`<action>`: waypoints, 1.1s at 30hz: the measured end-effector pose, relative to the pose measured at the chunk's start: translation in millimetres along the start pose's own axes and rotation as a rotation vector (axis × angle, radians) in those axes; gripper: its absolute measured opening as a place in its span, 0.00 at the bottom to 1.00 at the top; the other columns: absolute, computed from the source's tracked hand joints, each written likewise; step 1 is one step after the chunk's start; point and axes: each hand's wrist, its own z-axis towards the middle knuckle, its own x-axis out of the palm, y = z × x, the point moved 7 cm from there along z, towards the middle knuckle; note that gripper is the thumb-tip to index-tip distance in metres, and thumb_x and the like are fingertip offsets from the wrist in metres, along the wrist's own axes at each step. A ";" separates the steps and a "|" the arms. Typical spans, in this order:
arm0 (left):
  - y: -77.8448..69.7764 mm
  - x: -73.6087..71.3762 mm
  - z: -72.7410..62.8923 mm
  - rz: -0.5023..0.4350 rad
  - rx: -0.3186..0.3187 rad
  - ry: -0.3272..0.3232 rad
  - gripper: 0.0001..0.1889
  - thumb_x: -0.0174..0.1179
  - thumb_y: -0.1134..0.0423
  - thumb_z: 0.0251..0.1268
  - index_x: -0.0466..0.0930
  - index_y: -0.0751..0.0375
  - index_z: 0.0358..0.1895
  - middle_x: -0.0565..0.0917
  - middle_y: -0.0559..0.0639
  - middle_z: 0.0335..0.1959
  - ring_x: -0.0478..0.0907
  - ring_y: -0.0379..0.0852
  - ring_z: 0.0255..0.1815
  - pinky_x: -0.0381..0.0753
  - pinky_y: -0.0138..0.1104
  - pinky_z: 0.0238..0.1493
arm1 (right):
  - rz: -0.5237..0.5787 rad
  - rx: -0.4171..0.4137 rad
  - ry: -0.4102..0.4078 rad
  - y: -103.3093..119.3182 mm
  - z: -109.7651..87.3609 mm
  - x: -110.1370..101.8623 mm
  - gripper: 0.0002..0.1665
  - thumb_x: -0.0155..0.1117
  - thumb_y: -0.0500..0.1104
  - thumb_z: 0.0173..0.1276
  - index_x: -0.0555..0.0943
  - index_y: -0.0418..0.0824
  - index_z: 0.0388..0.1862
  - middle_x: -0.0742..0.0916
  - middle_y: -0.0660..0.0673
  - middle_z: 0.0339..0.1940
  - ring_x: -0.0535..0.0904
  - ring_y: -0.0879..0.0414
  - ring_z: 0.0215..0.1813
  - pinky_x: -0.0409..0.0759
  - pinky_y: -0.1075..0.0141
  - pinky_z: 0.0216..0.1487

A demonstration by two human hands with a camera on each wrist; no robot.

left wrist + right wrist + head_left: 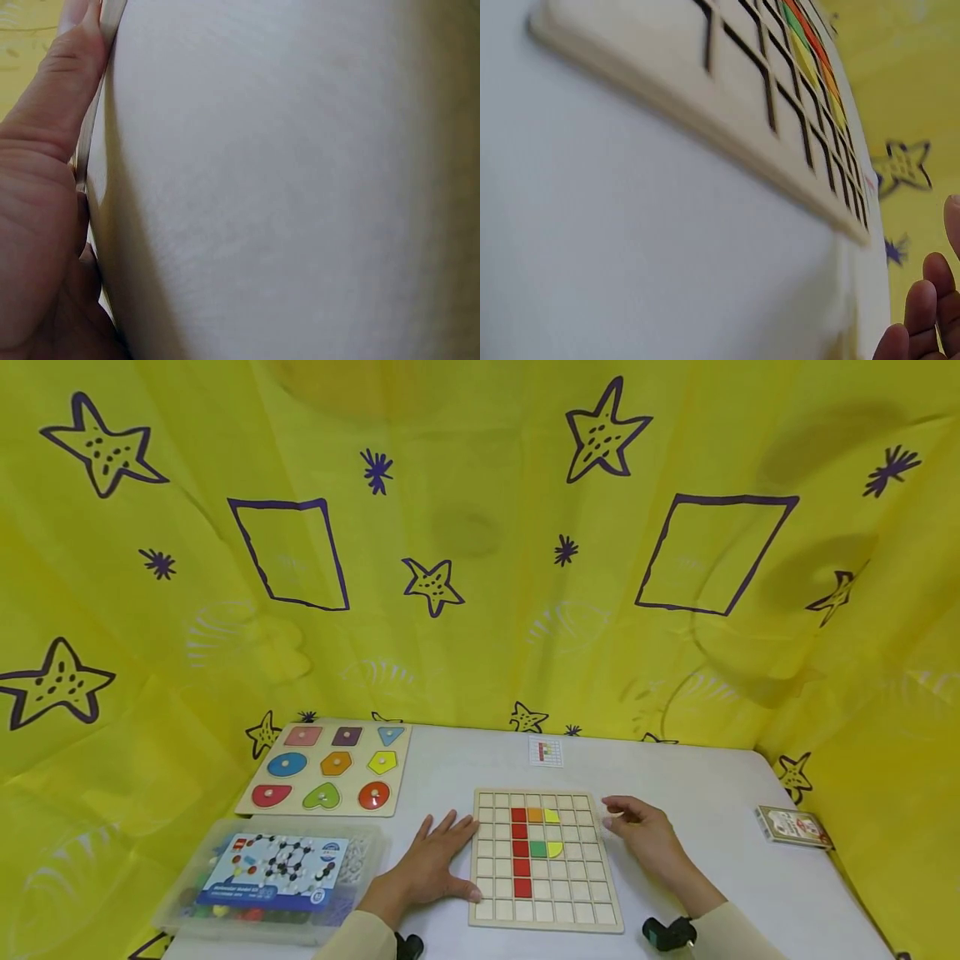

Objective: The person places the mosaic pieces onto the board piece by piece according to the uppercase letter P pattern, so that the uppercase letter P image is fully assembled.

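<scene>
A wooden grid board (546,922) lies flat on the white table. In it sits a column of several red squares (522,867). Right of the column's top are an orange square (535,815) and a yellow rounded piece (551,816); lower down, a green square (537,849) adjoins another yellow rounded piece (555,850). My left hand (431,867) rests with spread fingers at the board's left edge, its thumb touching the frame. Just off the right edge hovers my right hand (651,845), fingers loosely bent; the right wrist view shows nothing held in its visible fingers (921,307).
A small card (546,752) with a printed grid pattern lies behind the board. To the left are a shape puzzle board (270,781) and a clear plastic case (360,906) with a molecular model kit label. A small box (793,827) sits near the right edge.
</scene>
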 end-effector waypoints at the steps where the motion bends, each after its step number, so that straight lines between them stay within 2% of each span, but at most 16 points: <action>1: 0.0 -0.2 0.3 0.000 -0.001 -0.001 0.59 0.79 0.35 0.46 0.63 0.52 0.83 0.65 0.50 0.84 0.51 0.58 0.88 0.40 0.61 0.87 | -0.012 0.014 -0.015 -4.1 2.1 -8.7 0.22 0.71 0.38 0.73 0.84 0.35 0.63 0.87 0.35 0.57 0.78 0.58 0.47 0.80 0.73 0.40; 3: -0.3 -0.9 0.7 0.002 -0.004 -0.001 0.59 0.79 0.35 0.46 0.63 0.52 0.83 0.65 0.50 0.84 0.51 0.58 0.88 0.40 0.61 0.87 | -0.037 0.044 -0.038 -12.5 5.6 -25.0 0.23 0.69 0.40 0.75 0.82 0.35 0.66 0.86 0.34 0.59 0.79 0.55 0.51 0.80 0.73 0.41; 6: -0.6 -1.7 1.8 0.003 -0.009 -0.001 0.59 0.79 0.35 0.46 0.64 0.51 0.83 0.65 0.50 0.84 0.51 0.58 0.88 0.40 0.61 0.87 | -0.088 0.089 -0.056 -24.0 8.6 -43.6 0.25 0.64 0.43 0.79 0.79 0.32 0.69 0.84 0.31 0.63 0.79 0.45 0.60 0.80 0.70 0.49; 9: -0.5 -2.3 2.5 0.007 -0.014 0.000 0.59 0.79 0.35 0.45 0.64 0.51 0.83 0.65 0.50 0.84 0.51 0.58 0.88 0.40 0.61 0.87 | -0.136 0.131 -0.057 -33.6 9.3 -53.6 0.26 0.61 0.44 0.80 0.76 0.30 0.70 0.82 0.27 0.66 0.78 0.36 0.65 0.80 0.62 0.54; 11: -0.6 -2.7 2.5 0.008 -0.015 0.001 0.59 0.79 0.35 0.45 0.64 0.51 0.82 0.65 0.50 0.84 0.51 0.58 0.88 0.40 0.61 0.87 | -0.144 0.147 -0.043 -37.3 9.2 -55.0 0.27 0.60 0.43 0.80 0.76 0.29 0.70 0.82 0.26 0.66 0.78 0.34 0.66 0.81 0.61 0.54; 15: -1.4 -3.3 1.8 0.007 -0.016 0.003 0.59 0.79 0.35 0.45 0.64 0.52 0.83 0.66 0.50 0.84 0.51 0.59 0.88 0.40 0.61 0.87 | -0.139 0.125 0.000 -37.3 9.5 -51.0 0.26 0.62 0.42 0.78 0.77 0.28 0.69 0.83 0.26 0.65 0.81 0.35 0.63 0.84 0.67 0.48; 19: -2.5 -3.0 1.3 -0.005 -0.019 0.009 0.59 0.80 0.35 0.46 0.64 0.51 0.83 0.66 0.50 0.84 0.50 0.58 0.88 0.40 0.61 0.87 | -0.158 0.072 0.020 -36.9 9.7 -49.5 0.26 0.64 0.38 0.75 0.78 0.27 0.68 0.84 0.27 0.64 0.82 0.36 0.64 0.81 0.75 0.46; 22: -3.0 -2.3 0.8 -0.010 -0.020 0.012 0.59 0.80 0.36 0.46 0.64 0.52 0.82 0.66 0.50 0.84 0.50 0.58 0.88 0.39 0.61 0.87 | -0.170 0.043 0.036 -40.0 11.1 -49.2 0.26 0.66 0.35 0.73 0.78 0.27 0.67 0.85 0.28 0.63 0.83 0.40 0.60 0.80 0.78 0.45; 26: -2.9 -2.0 0.2 -0.006 -0.016 0.004 0.59 0.80 0.36 0.45 0.64 0.52 0.83 0.65 0.50 0.84 0.51 0.59 0.88 0.40 0.61 0.87 | -0.229 -0.004 0.054 -40.5 13.0 -46.1 0.26 0.71 0.36 0.69 0.81 0.28 0.64 0.88 0.32 0.58 0.82 0.50 0.52 0.82 0.72 0.44; 29: -2.0 -0.8 0.5 0.002 -0.008 0.000 0.59 0.79 0.35 0.45 0.64 0.52 0.83 0.65 0.50 0.84 0.51 0.58 0.88 0.40 0.61 0.87 | -0.287 -0.032 0.053 -38.5 12.8 -43.1 0.26 0.73 0.36 0.67 0.82 0.28 0.62 0.88 0.33 0.56 0.82 0.50 0.51 0.81 0.68 0.45; 33: -0.4 1.3 0.9 0.016 -0.001 -0.001 0.59 0.78 0.33 0.46 0.63 0.51 0.83 0.65 0.50 0.84 0.51 0.58 0.88 0.40 0.61 0.87 | -0.303 -0.040 0.049 -39.0 12.7 -39.9 0.23 0.73 0.34 0.67 0.84 0.30 0.60 0.89 0.35 0.54 0.82 0.49 0.51 0.81 0.68 0.45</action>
